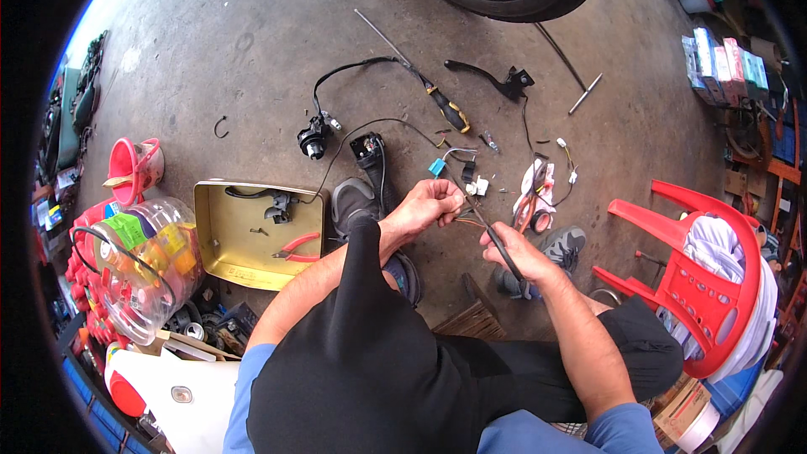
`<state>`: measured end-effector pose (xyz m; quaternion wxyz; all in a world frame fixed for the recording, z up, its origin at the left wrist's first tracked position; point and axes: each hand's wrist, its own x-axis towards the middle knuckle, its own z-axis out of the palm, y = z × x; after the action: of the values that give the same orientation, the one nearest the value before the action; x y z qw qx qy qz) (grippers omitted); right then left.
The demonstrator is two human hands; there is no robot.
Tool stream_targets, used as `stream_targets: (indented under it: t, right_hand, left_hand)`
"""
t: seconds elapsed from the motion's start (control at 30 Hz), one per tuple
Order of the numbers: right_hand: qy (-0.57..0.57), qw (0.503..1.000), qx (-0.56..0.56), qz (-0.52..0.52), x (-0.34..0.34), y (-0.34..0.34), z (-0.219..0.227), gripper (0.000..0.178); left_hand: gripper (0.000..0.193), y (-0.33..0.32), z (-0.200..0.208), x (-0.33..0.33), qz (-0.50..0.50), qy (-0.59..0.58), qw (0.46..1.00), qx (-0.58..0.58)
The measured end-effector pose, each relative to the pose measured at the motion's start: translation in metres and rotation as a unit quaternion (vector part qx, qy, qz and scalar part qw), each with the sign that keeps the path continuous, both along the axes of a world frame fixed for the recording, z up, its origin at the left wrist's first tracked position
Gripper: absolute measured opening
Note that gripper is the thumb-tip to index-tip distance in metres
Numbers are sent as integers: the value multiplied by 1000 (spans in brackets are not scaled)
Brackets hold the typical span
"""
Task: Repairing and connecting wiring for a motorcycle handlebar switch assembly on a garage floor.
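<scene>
Between my knees I hold a wiring harness in a black sleeve [503, 250]. My right hand [525, 254] is closed around the sleeve, whose lower end sticks out below the fingers. Just to its left, my left hand [430, 203] is pinched beside the harness end; what the fingertips grip is too small to make out. Thin coloured wires show between the hands. Beyond them are a teal connector [436, 167], a black connector [467, 171] and a white connector [478, 186]. A yellow-and-black screwdriver [449, 109] lies farther off on the floor.
At left stands a gold-coloured tray [220, 261] with red pliers [298, 246] and a lever assembly. A handlebar switch [314, 136] and a brake lever [504, 82] lie ahead, before a black tyre [513, 2]. A red plastic chair [725, 290] stands at right, a clear plastic jar [139, 319] at left.
</scene>
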<state>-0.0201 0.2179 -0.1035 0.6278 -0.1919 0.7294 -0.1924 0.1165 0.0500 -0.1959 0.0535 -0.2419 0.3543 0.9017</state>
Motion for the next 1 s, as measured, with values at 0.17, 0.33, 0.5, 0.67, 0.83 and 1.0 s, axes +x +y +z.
stream_targets:
  t: [0.17, 0.33, 0.5, 0.67, 0.83, 1.0]
  right_hand:
    - [-151, 980, 36, -121, -4, -1, 9, 28]
    - [-265, 941, 52, -206, -12, 8, 5, 25]
    - [-131, 929, 0, -345, -22, 15, -11, 20]
    - [189, 956, -16, -223, -55, 45, -54, 38]
    - [343, 919, 140, -137, -68, 71, -73, 53]
    - [537, 840, 71, 35, -56, 60, -64, 42]
  left_hand:
    - [9, 1, 1, 0, -13, -3, 1000, -6]
    - [8, 2, 2, 0, -44, 15, 999, 12]
    - [9, 4, -5, 3, -28, -9, 1000, -5]
    - [11, 4, -9, 6, -16, -43, 998, -46]
    - [13, 4, -8, 6, -4, -54, 995, -78]
    - [12, 4, -12, 7, 46, -19, 995, -86]
